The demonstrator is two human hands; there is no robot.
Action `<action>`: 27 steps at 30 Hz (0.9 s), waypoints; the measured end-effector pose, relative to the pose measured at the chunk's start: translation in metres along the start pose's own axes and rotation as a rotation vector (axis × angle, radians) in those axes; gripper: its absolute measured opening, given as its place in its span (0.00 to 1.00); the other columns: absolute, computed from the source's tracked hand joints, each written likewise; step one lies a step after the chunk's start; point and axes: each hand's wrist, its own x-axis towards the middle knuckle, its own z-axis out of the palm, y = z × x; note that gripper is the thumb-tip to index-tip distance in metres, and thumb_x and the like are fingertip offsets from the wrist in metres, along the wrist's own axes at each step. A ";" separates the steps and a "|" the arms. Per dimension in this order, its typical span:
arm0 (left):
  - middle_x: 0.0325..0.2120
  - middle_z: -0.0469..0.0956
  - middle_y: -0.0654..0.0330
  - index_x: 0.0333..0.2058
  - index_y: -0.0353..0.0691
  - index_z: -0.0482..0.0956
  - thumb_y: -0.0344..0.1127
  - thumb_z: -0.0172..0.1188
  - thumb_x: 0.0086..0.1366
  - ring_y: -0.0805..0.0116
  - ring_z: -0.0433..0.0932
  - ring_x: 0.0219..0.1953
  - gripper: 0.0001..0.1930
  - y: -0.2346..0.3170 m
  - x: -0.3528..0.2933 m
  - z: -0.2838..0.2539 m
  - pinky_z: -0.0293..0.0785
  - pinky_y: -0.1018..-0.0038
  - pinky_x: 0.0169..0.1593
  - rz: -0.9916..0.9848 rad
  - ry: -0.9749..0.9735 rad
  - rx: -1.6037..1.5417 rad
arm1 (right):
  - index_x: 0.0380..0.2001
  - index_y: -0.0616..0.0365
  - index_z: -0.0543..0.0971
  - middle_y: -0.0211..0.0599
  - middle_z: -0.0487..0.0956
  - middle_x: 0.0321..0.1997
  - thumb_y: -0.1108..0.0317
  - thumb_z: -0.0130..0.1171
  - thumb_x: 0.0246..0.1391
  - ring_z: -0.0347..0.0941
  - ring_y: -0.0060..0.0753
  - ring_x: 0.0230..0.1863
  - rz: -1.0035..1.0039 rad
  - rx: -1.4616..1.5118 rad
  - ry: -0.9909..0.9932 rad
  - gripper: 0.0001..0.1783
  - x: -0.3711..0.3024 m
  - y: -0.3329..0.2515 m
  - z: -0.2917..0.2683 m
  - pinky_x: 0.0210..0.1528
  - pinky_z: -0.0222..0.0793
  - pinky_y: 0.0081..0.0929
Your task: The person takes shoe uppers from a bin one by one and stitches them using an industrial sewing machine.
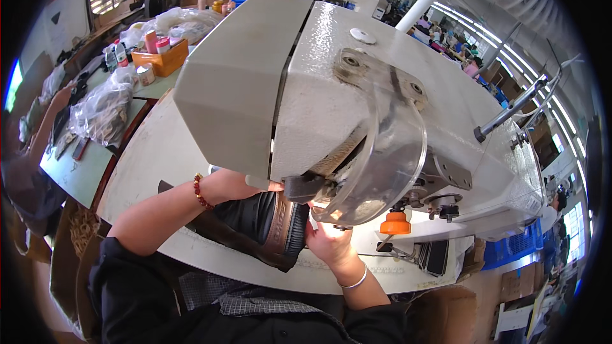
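Under the white sewing machine point(245, 89), at the dark leather-like piece point(255, 220): pinching its ribbed edge point(296, 232) with the right hand point(329, 243); cannot tell the grip of the left hand point(241, 186), with fingers hidden. Looks light, pliable, smooth; best held along edges.

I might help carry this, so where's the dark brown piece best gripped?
Probably grip the dark brown piece by its lower-left stretch, from the wearer's side: that long edge faces the wearer, untouched, while the left hand and right hand crowd the end near the machine head.
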 end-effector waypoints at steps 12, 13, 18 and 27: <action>0.28 0.78 0.55 0.35 0.35 0.77 0.27 0.62 0.47 0.60 0.77 0.31 0.13 -0.011 -0.005 0.010 0.72 0.68 0.34 -0.055 0.193 0.103 | 0.33 0.65 0.76 0.31 0.74 0.27 0.70 0.61 0.51 0.66 0.22 0.28 0.641 0.971 -0.280 0.09 -0.030 -0.027 -0.003 0.32 0.65 0.23; 0.28 0.78 0.55 0.35 0.35 0.77 0.27 0.62 0.47 0.60 0.77 0.31 0.13 -0.016 -0.006 0.011 0.72 0.68 0.34 -0.055 0.188 0.103 | 0.35 0.65 0.76 0.30 0.76 0.28 0.69 0.61 0.53 0.68 0.22 0.30 0.638 1.039 -0.235 0.11 -0.023 -0.035 -0.003 0.35 0.66 0.23; 0.28 0.78 0.55 0.33 0.35 0.77 0.28 0.62 0.48 0.61 0.77 0.30 0.11 -0.029 -0.008 0.013 0.72 0.69 0.33 0.009 0.222 0.261 | 0.42 0.65 0.75 0.33 0.77 0.34 0.70 0.60 0.54 0.71 0.22 0.35 0.588 1.087 -0.178 0.14 -0.027 -0.044 0.008 0.42 0.68 0.23; 0.34 0.77 0.57 0.34 0.36 0.79 0.28 0.64 0.48 0.56 0.75 0.38 0.12 0.096 -0.024 0.021 0.69 0.66 0.46 -0.164 0.615 0.255 | 0.47 0.65 0.72 0.34 0.76 0.43 0.73 0.58 0.55 0.71 0.23 0.44 0.831 1.314 -0.025 0.16 -0.043 -0.052 0.016 0.50 0.65 0.23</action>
